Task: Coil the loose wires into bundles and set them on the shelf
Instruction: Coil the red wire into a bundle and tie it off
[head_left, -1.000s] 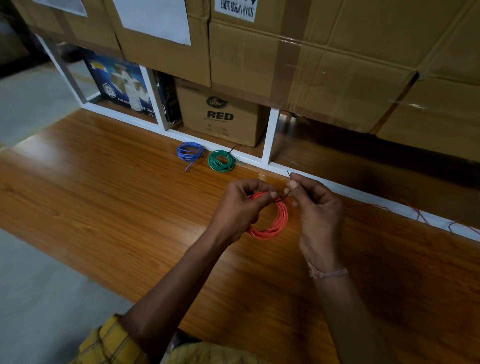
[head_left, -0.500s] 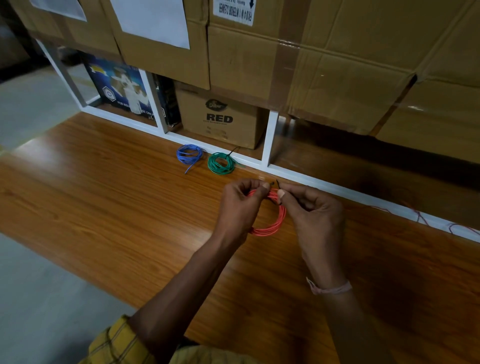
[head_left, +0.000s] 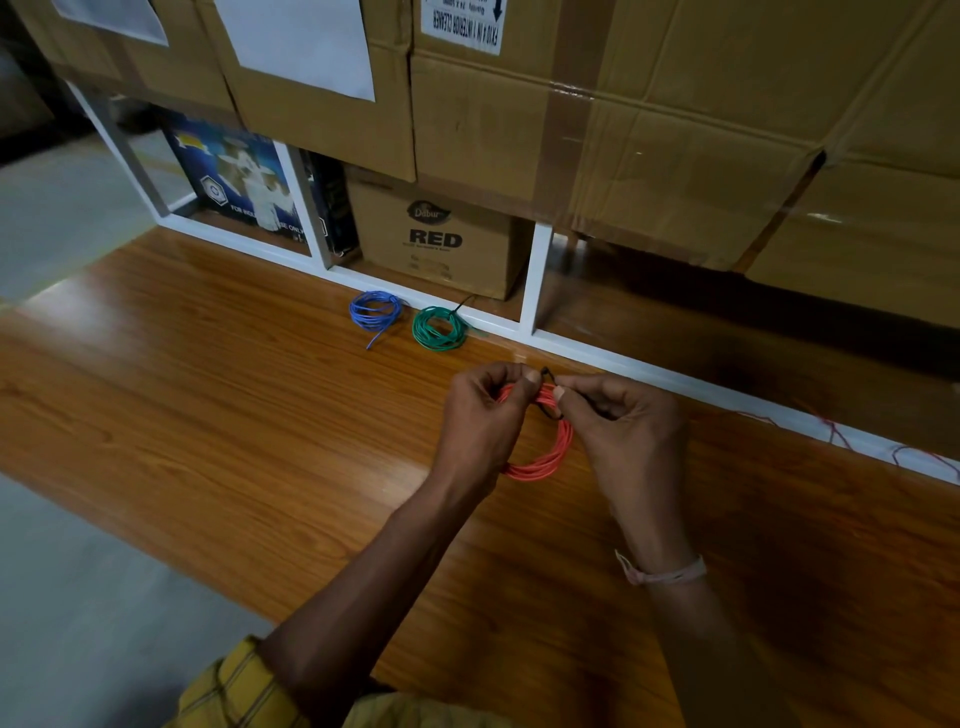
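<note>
An orange-red wire coil (head_left: 545, 460) hangs between my hands above the wooden surface (head_left: 234, 426). My left hand (head_left: 480, 421) grips the coil's top left. My right hand (head_left: 623, 431) pinches a thin black tie (head_left: 551, 397) wrapped round the coil's top. A blue coil (head_left: 375, 312) and a green coil (head_left: 439, 328), the green one with a black tie, lie side by side by the white shelf frame (head_left: 535, 275). Loose red wire (head_left: 883, 447) trails along the frame at far right.
Large cardboard boxes (head_left: 649, 130) fill the shelf above. A smaller box marked RED (head_left: 436, 239) and a blue printed box (head_left: 234, 182) stand in the lower compartments. Grey floor (head_left: 78, 597) lies left of the wooden surface.
My right hand has drawn in toward my left and lowered, bringing the black tie down against the top of the coil. The blue and green coils have not moved.
</note>
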